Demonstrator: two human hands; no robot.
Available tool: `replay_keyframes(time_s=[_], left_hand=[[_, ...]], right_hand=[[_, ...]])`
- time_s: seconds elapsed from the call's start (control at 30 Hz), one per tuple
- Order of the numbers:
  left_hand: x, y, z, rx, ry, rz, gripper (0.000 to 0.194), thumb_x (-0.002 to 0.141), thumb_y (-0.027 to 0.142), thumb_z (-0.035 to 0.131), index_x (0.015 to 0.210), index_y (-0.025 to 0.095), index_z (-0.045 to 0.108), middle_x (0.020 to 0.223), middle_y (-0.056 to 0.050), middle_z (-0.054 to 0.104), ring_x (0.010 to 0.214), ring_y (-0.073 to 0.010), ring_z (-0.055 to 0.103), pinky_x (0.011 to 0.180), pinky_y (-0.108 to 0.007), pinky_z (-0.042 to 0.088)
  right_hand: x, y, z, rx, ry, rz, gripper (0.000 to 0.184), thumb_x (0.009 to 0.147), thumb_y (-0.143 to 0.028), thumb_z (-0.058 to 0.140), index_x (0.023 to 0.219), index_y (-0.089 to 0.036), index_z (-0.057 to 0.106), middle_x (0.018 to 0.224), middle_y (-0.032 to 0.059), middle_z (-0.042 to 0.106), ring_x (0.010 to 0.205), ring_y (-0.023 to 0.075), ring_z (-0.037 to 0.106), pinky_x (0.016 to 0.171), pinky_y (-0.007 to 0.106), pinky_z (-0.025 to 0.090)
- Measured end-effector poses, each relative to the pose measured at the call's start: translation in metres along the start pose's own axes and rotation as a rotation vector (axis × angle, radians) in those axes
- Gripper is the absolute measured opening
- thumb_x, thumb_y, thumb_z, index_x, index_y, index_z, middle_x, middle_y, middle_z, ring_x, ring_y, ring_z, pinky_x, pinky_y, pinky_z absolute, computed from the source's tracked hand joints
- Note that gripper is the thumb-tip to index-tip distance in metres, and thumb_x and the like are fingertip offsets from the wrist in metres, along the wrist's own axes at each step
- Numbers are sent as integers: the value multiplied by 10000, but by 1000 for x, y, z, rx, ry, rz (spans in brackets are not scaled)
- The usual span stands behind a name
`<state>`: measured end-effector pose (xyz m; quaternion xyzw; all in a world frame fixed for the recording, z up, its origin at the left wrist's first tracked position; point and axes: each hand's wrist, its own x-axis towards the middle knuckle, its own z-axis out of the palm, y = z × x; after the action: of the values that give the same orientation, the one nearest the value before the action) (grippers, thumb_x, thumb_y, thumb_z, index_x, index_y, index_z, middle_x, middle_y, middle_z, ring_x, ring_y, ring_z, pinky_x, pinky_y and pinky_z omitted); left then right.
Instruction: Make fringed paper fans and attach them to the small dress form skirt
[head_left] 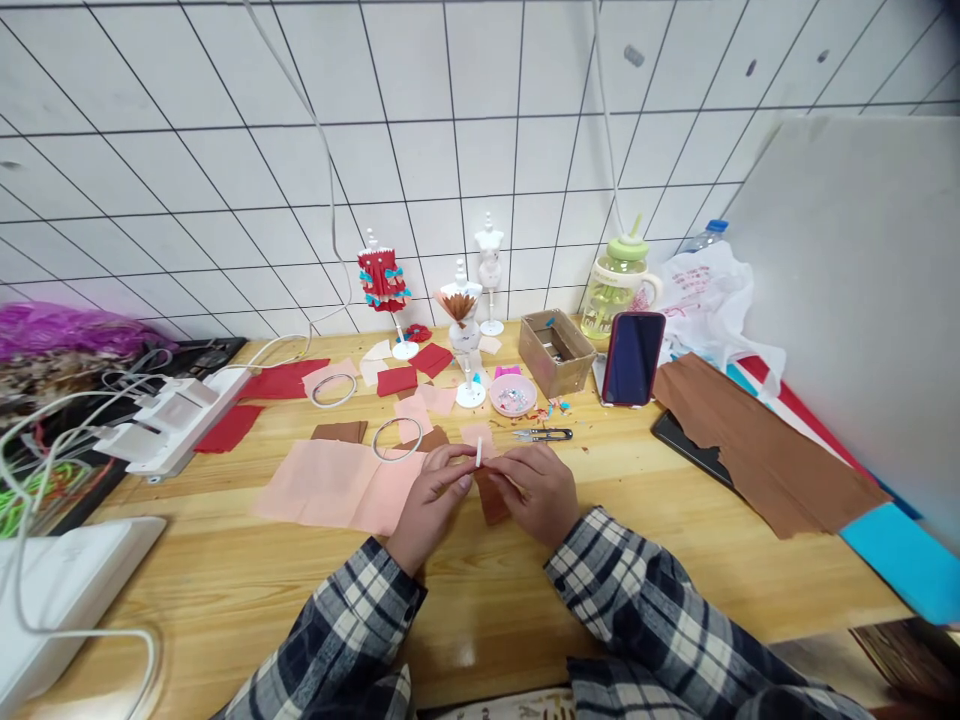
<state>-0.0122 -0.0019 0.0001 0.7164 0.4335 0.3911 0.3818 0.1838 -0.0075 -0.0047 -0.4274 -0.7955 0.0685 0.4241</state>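
My left hand (435, 490) and my right hand (536, 490) meet over the table, fingertips pinched around a small white strip (479, 452) that stands upright between them. A brown piece of thin sheet (492, 500) lies or hangs just under my fingers; which, I cannot tell. Beneath my left hand spreads a large peach sheet (322, 480), with a silver ring (377, 440) at its upper edge. Thread snips (543, 435) rest just beyond my right hand. Farther off stands a small white dress form (466, 345) with a pleated brown fan on its chest.
Another dress form wears red ruffles (382, 280), and a plain one (490, 270) stands behind. A pink dish (513, 397) of beads, a cardboard box (556, 352), a phone (634, 358) and a green-lidded jug (616, 285) sit right of centre. A power strip (176, 420) lies left.
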Motion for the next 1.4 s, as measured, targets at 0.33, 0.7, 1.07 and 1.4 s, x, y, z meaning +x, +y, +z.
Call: replay_keyframes(time_s=[0.33, 0.7, 1.07, 1.4], left_hand=[[-3, 1, 5, 167, -47, 128, 293, 951, 357, 488, 1134, 295, 709, 1249, -65, 609, 1214, -247, 476, 1064, -475, 355], [-1, 0, 8, 408, 50, 85, 193, 911, 333, 569, 947, 287, 752, 1064, -46, 654, 1049, -241, 525, 924, -436, 401], [-3, 5, 7, 431, 3, 117, 263, 928, 288, 513, 1080, 319, 725, 1148, -43, 648, 1104, -254, 495, 965, -465, 367], [-2, 7, 7, 470, 88, 131, 202, 913, 345, 560, 928, 298, 756, 1060, -42, 674, 1039, -241, 533, 931, -450, 383]], right_hand=[[0, -2, 1, -154, -48, 2, 148, 916, -257, 565, 939, -226, 708, 872, 38, 723, 776, 194, 580, 727, 344, 435], [-3, -2, 15, 163, -18, 321, 106, 866, -275, 626, 855, -230, 721, 769, 12, 684, 626, 135, 594, 570, 269, 448], [-4, -6, 6, 4, -26, 157, 128, 899, -275, 594, 914, -246, 718, 851, 26, 726, 763, 157, 649, 666, 277, 458], [-2, -10, 15, 321, 39, 411, 90, 820, -243, 644, 788, -220, 725, 726, 12, 676, 537, 119, 551, 520, 261, 458]])
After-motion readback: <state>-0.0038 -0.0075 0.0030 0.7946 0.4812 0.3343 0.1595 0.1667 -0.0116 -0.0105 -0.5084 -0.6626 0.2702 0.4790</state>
